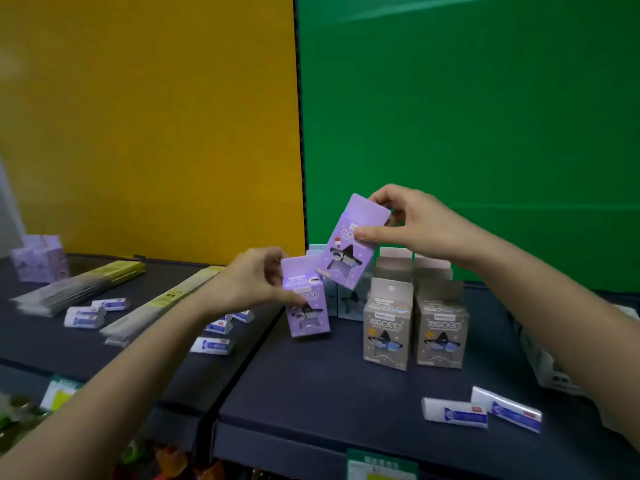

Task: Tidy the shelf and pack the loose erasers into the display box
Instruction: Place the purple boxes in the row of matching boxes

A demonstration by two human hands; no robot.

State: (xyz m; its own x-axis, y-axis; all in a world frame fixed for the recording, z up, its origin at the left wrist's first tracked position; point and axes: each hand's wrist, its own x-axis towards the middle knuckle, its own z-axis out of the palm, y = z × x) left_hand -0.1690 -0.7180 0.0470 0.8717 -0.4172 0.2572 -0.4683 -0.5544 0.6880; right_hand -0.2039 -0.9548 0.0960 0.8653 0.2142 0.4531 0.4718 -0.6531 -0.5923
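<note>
From the head camera, both hands are busy over the dark shelf (311, 386): the right hand (412, 223) is up in the air, thumb and fingers pinched on the top end of a purple box (349, 247) with a star-shaped window, and that box hangs tilted, its lower corner just above and behind a second purple box (306, 306). The left hand (256, 282) is closed on that second one, thumb on its front face, fingers wrapped around its far side; whether its base touches the shelf, I cannot tell. Just right of it stand two grey boxes (388, 323) side by side, upright, same star window, with more grey cartons lined up behind them and pale blue ones tucked behind the purple pair. And the loose erasers? Two white-and-blue wrapped erasers (457, 412) lie flat near the front right edge of the shelf, almost touching each other, well apart from both hands. More erasers (85, 317) are scattered on the left shelf section, a few beside and under the left forearm. Long flat packets with yellow ends (83, 285) lie slanted across that left section, and a cluster of purple boxes (41, 258) sits at the far left, blurred. Behind it all, a yellow wall panel (149, 116) meets a green one (467, 116).
</note>
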